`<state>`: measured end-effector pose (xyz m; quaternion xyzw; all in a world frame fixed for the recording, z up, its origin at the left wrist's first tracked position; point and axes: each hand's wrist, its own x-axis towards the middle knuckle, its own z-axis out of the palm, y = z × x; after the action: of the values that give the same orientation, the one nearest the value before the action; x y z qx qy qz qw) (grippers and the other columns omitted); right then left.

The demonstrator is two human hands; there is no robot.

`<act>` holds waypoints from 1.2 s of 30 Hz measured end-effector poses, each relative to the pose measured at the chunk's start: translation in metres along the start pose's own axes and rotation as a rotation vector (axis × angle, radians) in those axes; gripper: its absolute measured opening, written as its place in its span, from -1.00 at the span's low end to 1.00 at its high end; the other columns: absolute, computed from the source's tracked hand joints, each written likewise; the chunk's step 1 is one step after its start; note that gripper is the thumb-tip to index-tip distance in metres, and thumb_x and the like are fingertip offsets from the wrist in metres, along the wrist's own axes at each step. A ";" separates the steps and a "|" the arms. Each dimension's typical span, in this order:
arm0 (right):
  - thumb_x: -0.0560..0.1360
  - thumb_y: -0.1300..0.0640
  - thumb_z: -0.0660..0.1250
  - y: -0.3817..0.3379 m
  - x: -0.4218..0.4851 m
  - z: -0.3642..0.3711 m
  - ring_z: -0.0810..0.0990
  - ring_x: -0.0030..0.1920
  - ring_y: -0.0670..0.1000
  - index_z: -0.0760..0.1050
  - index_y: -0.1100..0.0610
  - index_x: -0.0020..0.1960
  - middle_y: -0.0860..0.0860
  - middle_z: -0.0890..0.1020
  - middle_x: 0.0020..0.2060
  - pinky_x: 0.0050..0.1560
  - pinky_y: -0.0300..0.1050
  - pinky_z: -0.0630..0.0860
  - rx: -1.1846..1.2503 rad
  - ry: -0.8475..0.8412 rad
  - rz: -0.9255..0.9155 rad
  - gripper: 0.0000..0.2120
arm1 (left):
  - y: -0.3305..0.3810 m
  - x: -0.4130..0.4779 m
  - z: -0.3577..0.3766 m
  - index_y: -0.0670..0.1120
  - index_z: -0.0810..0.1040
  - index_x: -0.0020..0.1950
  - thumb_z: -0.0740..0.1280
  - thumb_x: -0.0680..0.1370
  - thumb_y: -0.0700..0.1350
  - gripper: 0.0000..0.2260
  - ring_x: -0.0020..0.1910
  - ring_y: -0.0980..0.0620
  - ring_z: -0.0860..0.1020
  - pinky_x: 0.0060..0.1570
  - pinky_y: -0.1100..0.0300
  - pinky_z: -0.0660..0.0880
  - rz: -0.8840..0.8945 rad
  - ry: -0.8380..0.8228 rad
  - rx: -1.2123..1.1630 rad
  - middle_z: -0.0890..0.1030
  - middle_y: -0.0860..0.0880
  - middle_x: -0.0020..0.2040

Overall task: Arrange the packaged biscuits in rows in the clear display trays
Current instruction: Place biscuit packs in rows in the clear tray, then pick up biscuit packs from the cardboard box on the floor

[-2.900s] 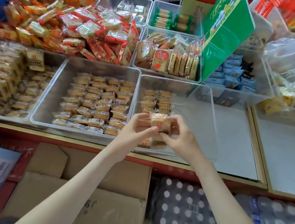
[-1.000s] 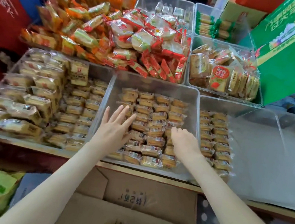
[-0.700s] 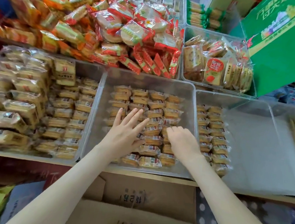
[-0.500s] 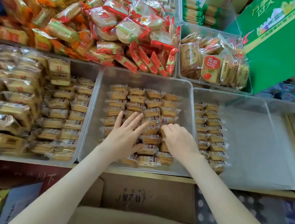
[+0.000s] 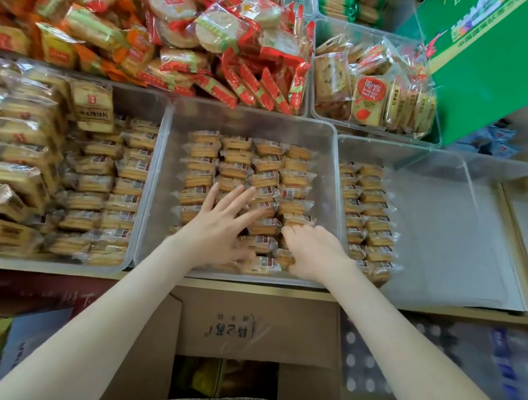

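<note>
The middle clear tray (image 5: pixel 252 118) holds several rows of small wrapped biscuit packets (image 5: pixel 263 167). My left hand (image 5: pixel 223 225) lies flat on the packets in the left rows, fingers straight and spread. My right hand (image 5: pixel 313 249) sits on the rightmost row near the tray's front, fingers curled down onto the packets; whether it grips one is hidden. The right clear tray (image 5: pixel 449 240) has two rows of the same packets (image 5: pixel 365 211) along its left side.
The left tray (image 5: pixel 142 100) is packed with larger and smaller biscuit packs. Piles of red and orange snack bags (image 5: pixel 176 32) and a tray of square biscuits (image 5: pixel 373 94) stand behind. A green carton (image 5: pixel 501 69) leans at the right. An open cardboard box (image 5: pixel 255 347) sits below the counter.
Both hands moved from the right tray to the middle tray. Over the last second they stay pressed on the packets, with the left hand sliding slightly right and the view drawing closer.
</note>
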<state>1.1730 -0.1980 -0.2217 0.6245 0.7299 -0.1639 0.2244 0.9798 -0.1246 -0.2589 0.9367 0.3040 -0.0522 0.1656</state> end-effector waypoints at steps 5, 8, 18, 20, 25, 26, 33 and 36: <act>0.42 0.06 0.39 0.004 -0.012 -0.009 0.42 0.18 0.07 0.33 0.12 0.32 0.04 0.46 0.17 0.12 -0.06 0.42 0.066 0.114 0.007 -0.48 | 0.007 -0.014 -0.016 -0.06 0.31 0.52 0.23 0.63 0.06 -0.53 0.58 -0.09 0.05 0.52 -0.18 -0.17 -0.083 0.174 -0.180 0.19 -0.11 0.57; 0.42 0.05 0.38 0.006 -0.025 -0.018 0.40 0.16 0.05 0.32 0.12 0.32 0.04 0.45 0.16 0.12 -0.09 0.40 0.050 0.201 0.013 -0.48 | 0.017 -0.025 -0.018 -0.07 0.35 0.50 0.20 0.65 0.04 -0.57 0.56 -0.08 0.15 0.52 -0.14 -0.10 -0.063 0.187 -0.186 0.28 -0.09 0.54; 0.44 0.02 0.40 -0.008 -0.100 -0.045 0.35 0.23 0.05 0.25 0.12 0.42 0.06 0.42 0.24 0.19 -0.09 0.43 0.274 0.452 0.064 -0.37 | 0.085 -0.058 -0.029 -0.07 0.19 0.57 0.22 0.65 0.01 -0.49 0.54 -0.01 0.18 0.52 0.04 -0.06 -0.066 0.280 -0.232 0.29 -0.05 0.54; 0.42 0.00 0.42 -0.016 -0.117 -0.046 0.34 0.24 0.02 0.26 0.11 0.42 0.04 0.42 0.23 0.22 -0.06 0.44 0.394 0.488 0.047 -0.35 | 0.106 -0.067 -0.033 -0.07 0.06 0.60 0.27 0.62 0.06 -0.36 0.55 0.02 0.13 0.51 0.12 -0.10 -0.069 0.297 -0.260 0.22 -0.03 0.57; 0.40 0.01 0.46 -0.030 -0.159 -0.049 0.36 0.19 -0.04 0.28 0.07 0.38 -0.01 0.40 0.18 0.22 -0.08 0.45 0.596 0.538 0.043 -0.37 | 0.160 -0.087 -0.035 -0.17 0.13 0.57 0.40 0.47 0.22 -0.17 0.50 -0.09 0.24 0.53 0.02 -0.08 -0.158 0.498 -0.228 0.32 -0.08 0.50; 0.39 0.02 0.47 -0.032 -0.167 -0.049 0.38 0.17 -0.04 0.29 0.06 0.37 -0.02 0.40 0.16 0.20 -0.08 0.46 0.647 0.541 0.045 -0.38 | 0.168 -0.091 -0.034 -0.20 0.23 0.52 0.42 0.44 0.23 -0.18 0.44 -0.14 0.33 0.52 -0.05 -0.01 -0.164 0.577 -0.198 0.41 -0.12 0.43; 0.40 0.00 0.47 -0.063 -0.206 -0.035 0.47 0.10 -0.03 0.33 0.03 0.34 -0.05 0.44 0.12 0.04 -0.24 0.42 0.799 0.501 -0.047 -0.43 | 0.210 -0.125 -0.013 -0.15 0.28 0.26 0.31 0.41 0.13 -0.45 0.13 -0.21 0.55 0.35 -0.15 0.32 -0.299 0.961 -0.155 0.58 -0.21 0.10; 0.43 -0.01 0.46 -0.080 -0.218 -0.021 0.43 0.09 -0.09 0.31 0.02 0.38 -0.07 0.42 0.14 -0.04 -0.33 0.35 0.791 0.443 -0.132 -0.40 | 0.222 -0.155 0.003 -0.20 0.36 0.21 0.38 0.38 0.09 -0.46 0.06 -0.18 0.56 0.18 -0.12 0.48 -0.388 0.970 -0.106 0.60 -0.19 0.03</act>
<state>1.1179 -0.3834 -0.0910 0.6343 0.6800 -0.3062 -0.2037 0.9844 -0.3802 -0.1690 0.7702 0.5157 0.3732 0.0401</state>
